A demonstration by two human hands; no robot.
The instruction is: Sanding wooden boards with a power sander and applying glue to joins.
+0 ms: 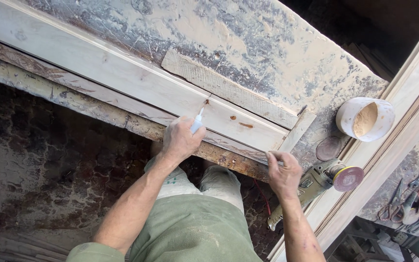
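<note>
My left hand [180,139] grips a small white glue bottle [198,122], its nozzle pointed at a brown knot hole on a pale wooden board [122,73]. That board lies across a dusty workbench [277,53]. Two more brown spots mark the board to the right of the nozzle. My right hand [283,172] rests on the board's near edge close to its right end, fingers curled and pinching the edge. A shorter rough plank [229,90] lies just beyond the board.
A white tub [364,119] of sawdust stands at the bench's right. A green angle sander [323,179] with a red disc lies beside my right hand. Loose sanding disc [328,148] nearby. Long moulded timber [403,111] runs along the right. Hand tools [415,199] lie lower right.
</note>
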